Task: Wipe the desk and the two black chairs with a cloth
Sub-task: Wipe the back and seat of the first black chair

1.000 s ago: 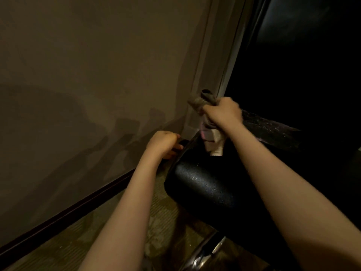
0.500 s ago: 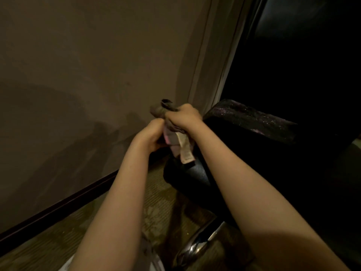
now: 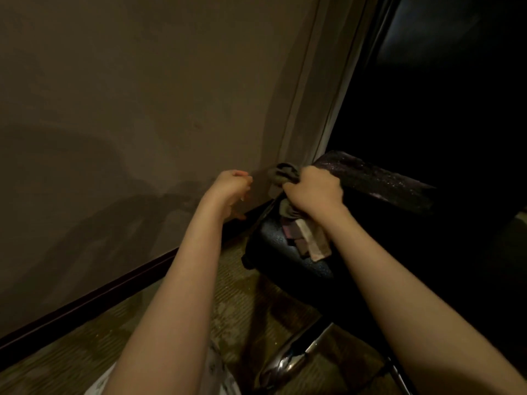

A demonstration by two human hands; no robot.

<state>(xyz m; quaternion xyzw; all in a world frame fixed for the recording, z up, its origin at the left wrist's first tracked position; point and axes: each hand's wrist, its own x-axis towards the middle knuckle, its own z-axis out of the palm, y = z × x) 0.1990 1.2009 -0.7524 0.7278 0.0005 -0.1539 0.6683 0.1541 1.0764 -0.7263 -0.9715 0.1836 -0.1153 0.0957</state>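
Plainly, a bunched grey-brown cloth (image 3: 285,173) with pale and purple patches is gripped in the right hand (image 3: 313,192), the fingers curled tightly round it, and its loose end is hung over the black, speckled padded chair (image 3: 268,249). Near it, the left hand (image 3: 231,186) is held free before the beige wall (image 3: 142,95), fingers loosely curled, nothing grasped.

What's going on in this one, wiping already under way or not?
A person leans over a black padded chair in a dim corner. The right hand grips a bunched grey cloth with striped edges over the chair, with the loose end hanging against the padding. The left hand hovers beside the beige wall, fingers loosely curled, holding nothing. No desk is in view.
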